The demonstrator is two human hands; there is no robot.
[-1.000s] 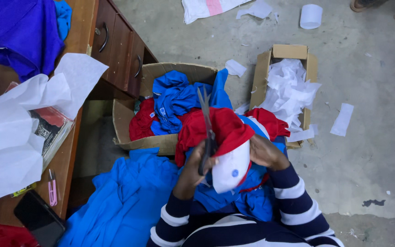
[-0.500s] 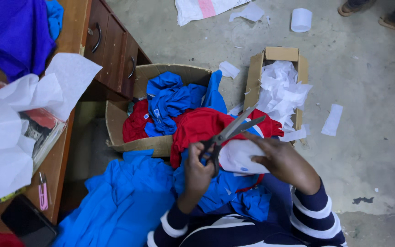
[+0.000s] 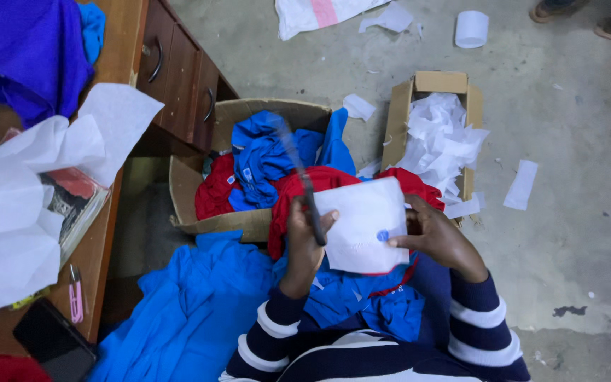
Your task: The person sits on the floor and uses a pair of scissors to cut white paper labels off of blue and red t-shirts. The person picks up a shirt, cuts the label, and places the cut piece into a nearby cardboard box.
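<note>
My left hand (image 3: pixel 304 244) grips a pair of dark scissors (image 3: pixel 300 177) whose blades point up and away, blurred by motion. My right hand (image 3: pixel 434 235) holds a white paper-backed piece (image 3: pixel 361 223) with a small blue mark near its right edge. The piece lies over a red garment (image 3: pixel 298 189) on my lap. Blue cloth (image 3: pixel 348 304) is bunched under both hands. My sleeves are striped dark blue and white.
An open cardboard box (image 3: pixel 210 219) with red and blue garments stands ahead. A second box (image 3: pixel 399 117) holds crumpled white paper. A wooden desk (image 3: pixel 104 233) at left carries white tissue sheets, a phone and purple cloth. Blue fabric (image 3: pixel 185 318) covers the floor. Paper scraps and a roll (image 3: pixel 472 28) lie beyond.
The scissors swung from pointing right across the piece to pointing up. The white piece turned flat and more fully visible in my right hand.
</note>
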